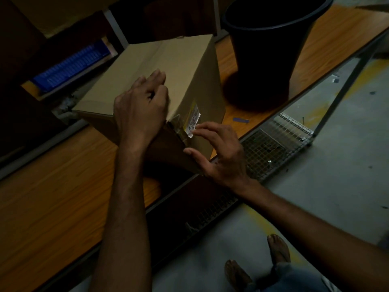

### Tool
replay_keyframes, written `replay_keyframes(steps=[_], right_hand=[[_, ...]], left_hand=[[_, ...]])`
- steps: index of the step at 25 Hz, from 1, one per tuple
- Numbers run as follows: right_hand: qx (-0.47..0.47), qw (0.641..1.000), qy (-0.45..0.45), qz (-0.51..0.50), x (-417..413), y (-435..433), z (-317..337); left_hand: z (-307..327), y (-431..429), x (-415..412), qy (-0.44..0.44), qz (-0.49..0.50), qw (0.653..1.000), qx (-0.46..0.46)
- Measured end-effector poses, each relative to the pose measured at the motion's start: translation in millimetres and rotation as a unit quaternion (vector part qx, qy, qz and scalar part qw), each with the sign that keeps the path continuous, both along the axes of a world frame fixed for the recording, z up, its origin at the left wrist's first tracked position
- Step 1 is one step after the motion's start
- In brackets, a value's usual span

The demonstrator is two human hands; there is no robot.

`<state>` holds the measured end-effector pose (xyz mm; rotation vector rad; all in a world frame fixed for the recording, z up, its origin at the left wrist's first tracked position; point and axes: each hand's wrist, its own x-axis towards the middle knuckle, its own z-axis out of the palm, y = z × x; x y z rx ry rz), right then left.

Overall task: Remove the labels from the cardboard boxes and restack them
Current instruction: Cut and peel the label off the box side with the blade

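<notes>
A brown cardboard box [168, 60] stands on the wooden table [52, 197], one corner turned toward me. A small white and yellow label [194, 119] sticks to its right face, near that corner, partly lifted with clear tape beside it. My left hand [141, 108] rests on the box's top near the corner, fingers bent over the edge. My right hand [219, 150] has its fingertips at the label's lower edge and its thumb spread below against the box; whether it pinches the label I cannot tell.
A large black bucket [267, 49] stands on the table right of the box. A small blue scrap [240, 120] lies near the table edge. A wire-mesh rack [273, 150] sits below the table. A blue crate [71, 66] is on a shelf at left. Bare feet [277, 249] stand on the grey floor.
</notes>
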<state>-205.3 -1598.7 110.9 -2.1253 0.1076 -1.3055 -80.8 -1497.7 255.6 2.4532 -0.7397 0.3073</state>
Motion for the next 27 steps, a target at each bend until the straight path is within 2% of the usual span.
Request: replay_keyframes(steps=[8, 10, 12, 14, 20, 24, 27], right_hand=[[0.093, 0.994, -0.041, -0.047, 8, 11, 2], [0.168, 0.984, -0.034, -0.048, 7, 14, 2], [0.288, 0.956, -0.041, -0.046, 6, 13, 6], [0.352, 0.933, -0.054, -0.045, 2, 9, 9], [0.343, 0.936, -0.051, -0.055, -18, -18, 33], [0.279, 0.957, -0.036, -0.069, -23, -72, 70], [0.212, 0.969, -0.011, -0.127, -12, -135, 102]], left_hand=[[0, 1, -1, -0.009, 0.003, 1.000, 0.021], [0, 1, 0, -0.012, 0.006, 1.000, 0.013], [-1, 0, 1, -0.016, 0.009, 1.000, 0.009], [-2, 0, 0, -0.018, 0.012, 1.000, 0.012], [-2, 1, 1, -0.014, 0.006, 1.000, 0.010], [-1, -3, 0, -0.019, 0.009, 1.000, 0.000], [0, -15, -5, -0.020, 0.020, 1.000, 0.006]])
